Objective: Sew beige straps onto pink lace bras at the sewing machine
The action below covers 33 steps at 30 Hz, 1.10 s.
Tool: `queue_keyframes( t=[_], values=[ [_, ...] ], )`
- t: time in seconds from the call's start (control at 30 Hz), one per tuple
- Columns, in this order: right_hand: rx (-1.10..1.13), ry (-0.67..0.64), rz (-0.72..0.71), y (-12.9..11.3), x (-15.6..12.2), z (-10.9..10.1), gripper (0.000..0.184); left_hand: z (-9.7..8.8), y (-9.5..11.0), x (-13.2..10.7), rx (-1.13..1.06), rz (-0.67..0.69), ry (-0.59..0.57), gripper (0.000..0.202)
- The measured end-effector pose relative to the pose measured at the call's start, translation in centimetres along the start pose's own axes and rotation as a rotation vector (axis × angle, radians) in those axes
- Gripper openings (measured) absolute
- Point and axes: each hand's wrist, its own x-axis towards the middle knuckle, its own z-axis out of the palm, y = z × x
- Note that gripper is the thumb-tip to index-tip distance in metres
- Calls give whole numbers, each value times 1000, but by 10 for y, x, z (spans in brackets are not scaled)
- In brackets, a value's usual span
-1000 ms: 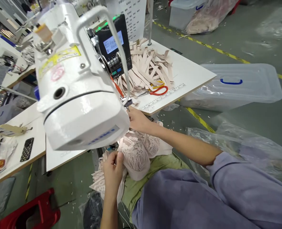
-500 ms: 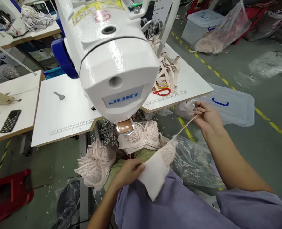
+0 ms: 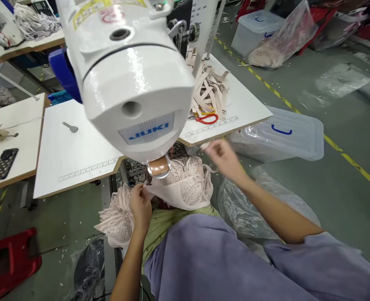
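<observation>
A white JUKI sewing machine [image 3: 135,83] fills the upper middle of the head view. Below its head, a pale pink lace bra piece [image 3: 188,186] lies over my lap. My left hand [image 3: 141,207] is closed, pinching the edge of that lace piece just under the machine. My right hand [image 3: 224,156] is blurred by motion to the right of the lace, near the table's front edge; a thin pale strap seems to lie at its fingers. More lace bras [image 3: 114,219] hang in a heap to the left of my left hand.
The white table [image 3: 75,154] carries a pile of beige straps [image 3: 210,90], red-handled scissors [image 3: 205,119] and a phone [image 3: 3,163]. Clear plastic bins [image 3: 282,136] and a plastic bag [image 3: 244,209] sit on the floor to the right. A red stool [image 3: 9,261] stands lower left.
My right hand has swung from far right back in toward the machine. My left hand moved up from my lap to the lace under the machine head. The white-backed cup no longer faces up.
</observation>
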Motion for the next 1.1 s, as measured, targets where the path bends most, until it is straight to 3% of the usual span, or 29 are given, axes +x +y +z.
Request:
queue_keyframes(
  t=[0.03, 0.13, 0.23, 0.3, 0.47, 0.73, 0.97, 1.03, 1.1],
  values=[
    [15, -16, 1, -16, -12, 17, 11, 1, 11, 0, -6, 49, -55, 27],
    [13, -259, -130, -56, -39, 53, 11, -6, 51, -2, -33, 183, -233, 25],
    [-22, -348, -197, -75, -47, 62, 13, -19, 82, -4, -5, 292, -409, 26],
    [-53, -386, -210, -80, -47, 60, 12, -24, 93, -4, 41, 345, -489, 27],
    [-37, -522, -150, -82, -42, 53, 17, -25, 91, -7, 76, 418, -508, 19],
    [116, -589, -145, -79, -33, 56, 21, -16, 84, -16, 114, 417, -371, 21],
    [393, -468, 185, -70, -25, 52, 26, -34, 78, -6, 51, 376, -473, 19],
    [392, -531, 70, -71, -25, 52, 23, -40, 78, -7, 46, 372, -487, 20],
    [324, -621, -159, -76, -28, 52, 19, -45, 82, -9, 47, 365, -504, 16]
  ],
)
